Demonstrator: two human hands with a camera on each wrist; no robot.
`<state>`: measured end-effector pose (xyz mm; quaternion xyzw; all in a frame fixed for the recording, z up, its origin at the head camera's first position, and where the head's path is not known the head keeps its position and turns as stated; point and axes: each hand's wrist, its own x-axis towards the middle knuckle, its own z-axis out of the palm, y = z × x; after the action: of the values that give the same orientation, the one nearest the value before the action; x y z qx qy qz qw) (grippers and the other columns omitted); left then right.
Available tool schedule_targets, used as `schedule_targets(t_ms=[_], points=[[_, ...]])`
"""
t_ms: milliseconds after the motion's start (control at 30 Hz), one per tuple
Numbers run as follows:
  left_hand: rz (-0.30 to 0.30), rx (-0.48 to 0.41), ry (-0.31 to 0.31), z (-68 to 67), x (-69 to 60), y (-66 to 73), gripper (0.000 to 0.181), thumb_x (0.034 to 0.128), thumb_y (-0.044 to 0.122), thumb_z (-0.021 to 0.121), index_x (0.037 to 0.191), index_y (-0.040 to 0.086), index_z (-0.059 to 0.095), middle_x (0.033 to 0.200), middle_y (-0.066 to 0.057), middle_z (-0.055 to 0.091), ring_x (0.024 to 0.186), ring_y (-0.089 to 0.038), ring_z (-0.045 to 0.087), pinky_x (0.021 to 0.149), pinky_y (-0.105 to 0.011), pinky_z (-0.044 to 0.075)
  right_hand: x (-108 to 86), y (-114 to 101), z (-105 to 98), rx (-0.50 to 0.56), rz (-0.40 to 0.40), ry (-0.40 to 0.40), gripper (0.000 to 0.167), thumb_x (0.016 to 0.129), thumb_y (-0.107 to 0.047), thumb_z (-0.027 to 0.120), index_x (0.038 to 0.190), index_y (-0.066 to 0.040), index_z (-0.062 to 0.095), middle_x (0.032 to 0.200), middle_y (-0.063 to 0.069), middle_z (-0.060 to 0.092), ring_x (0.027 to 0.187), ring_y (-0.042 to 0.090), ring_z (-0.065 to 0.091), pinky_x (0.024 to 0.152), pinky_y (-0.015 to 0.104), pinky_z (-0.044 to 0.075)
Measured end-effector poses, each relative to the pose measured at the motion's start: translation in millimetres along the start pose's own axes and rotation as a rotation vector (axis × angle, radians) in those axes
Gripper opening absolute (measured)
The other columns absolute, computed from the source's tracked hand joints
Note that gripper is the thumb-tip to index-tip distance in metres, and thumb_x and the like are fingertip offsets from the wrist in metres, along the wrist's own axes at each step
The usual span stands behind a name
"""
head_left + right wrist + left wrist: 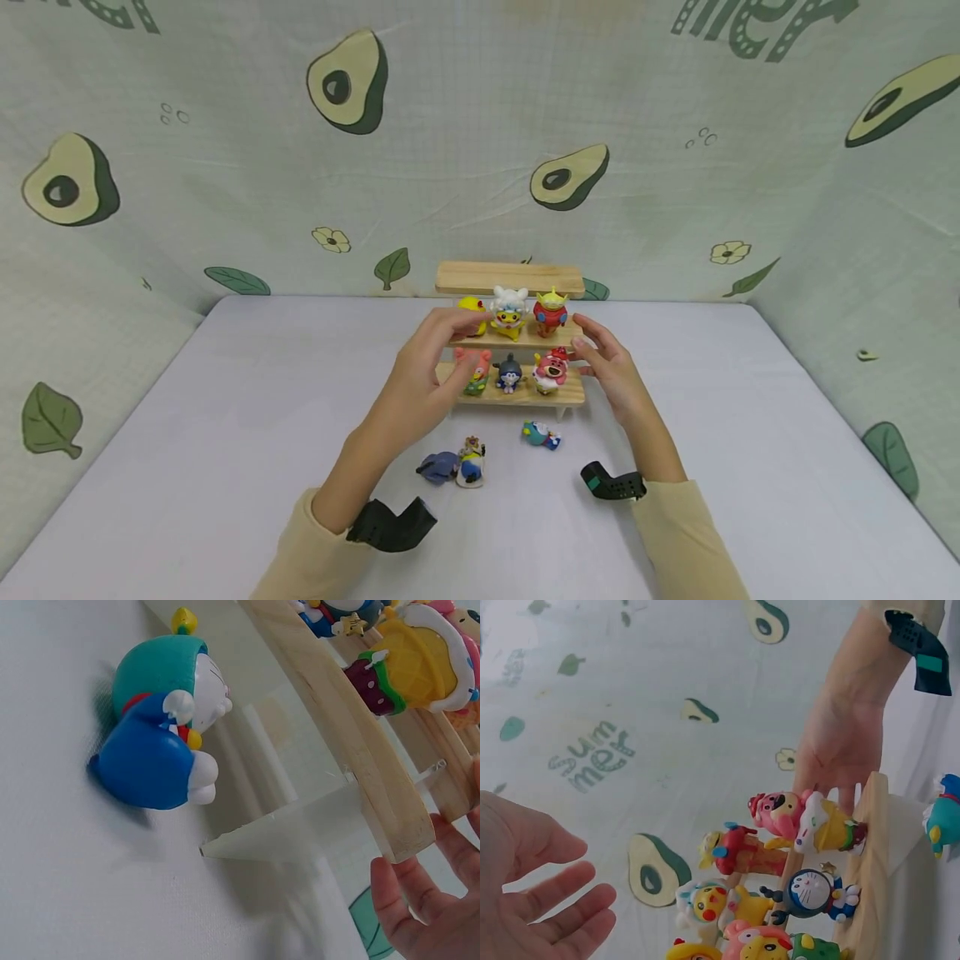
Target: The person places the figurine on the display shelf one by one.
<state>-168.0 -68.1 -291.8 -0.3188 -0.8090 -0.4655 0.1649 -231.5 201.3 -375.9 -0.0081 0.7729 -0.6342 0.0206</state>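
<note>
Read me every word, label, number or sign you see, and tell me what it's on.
"sum mer", green lettering on the backdrop cloth, left wrist view.
Fainter lettering at that view's upper left: too blurred to read.
Head view's top-edge letters: cut off, incomplete.
Figures and shelf: nothing readable.

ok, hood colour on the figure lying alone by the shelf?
The hood is teal; the right wrist view shows it best.

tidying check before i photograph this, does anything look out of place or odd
The teal figure lies on the white table, odd because six figures stand upright on the wooden shelf. A purplish figure and a yellow-and-blue figure are off the shelf too.
</note>
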Motion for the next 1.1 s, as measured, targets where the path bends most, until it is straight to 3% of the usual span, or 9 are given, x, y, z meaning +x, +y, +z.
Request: schedule_targets(t_ms=[267, 567, 833, 1100], points=[[0.001, 0.009, -0.113, -9.0, -22.8, 8.5, 0.031, 0.0899, 0.006, 0.059, 0.119, 0.015, 0.058, 0.12, 0.002, 0.057, 0.113, -0.014, 0.054, 0.094, -0.034, 0.046, -0.5, -1, 1, -0.001, 0.014, 0.01, 0.056, 0.093, -0.039, 0.053, 0.144, -0.022, 0.034, 0.151, 0.001, 0.027, 0.105, 0.017, 0.053, 0.081, 0.024, 0.045], [-0.184, 0.033, -0.277, -15.2, -48.0, 0.1, 0.027, 0.0871, 0.009, 0.063, 0.113, 0.014, 0.061, 0.111, 0.006, 0.063, 0.104, -0.009, 0.059, 0.088, -0.029, 0.049, -1.1, -2, 1, 0.02, 0.018, 0.005, 0.057, 0.094, -0.039, 0.053, 0.144, -0.022, 0.033, 0.152, 0.001, 0.025, 0.112, 0.028, 0.05, 0.079, 0.022, 0.045], [-0.262, 0.053, -0.33, -11.6, -64.8, -16.6, 0.026, 0.0845, 0.012, 0.067, 0.11, 0.015, 0.062, 0.107, 0.008, 0.064, 0.098, -0.014, 0.059, 0.084, -0.031, 0.049, 0.5, -2, 2, 0.006, 0.018, 0.009, 0.057, 0.093, -0.04, 0.053, 0.144, -0.023, 0.034, 0.151, 0.001, 0.028, 0.106, 0.022, 0.053, 0.077, 0.022, 0.046], [-0.328, 0.098, -0.446, -6.6, -72.2, -31.5, 0.03, 0.0822, 0.014, 0.07, 0.111, 0.013, 0.062, 0.103, -0.001, 0.064, 0.091, -0.019, 0.058, 0.079, -0.035, 0.049, -0.4, -2, 2, 0.005, 0.02, 0.008, 0.057, 0.093, -0.04, 0.053, 0.144, -0.022, 0.034, 0.152, 0.001, 0.026, 0.11, 0.026, 0.052, 0.078, 0.022, 0.046]])
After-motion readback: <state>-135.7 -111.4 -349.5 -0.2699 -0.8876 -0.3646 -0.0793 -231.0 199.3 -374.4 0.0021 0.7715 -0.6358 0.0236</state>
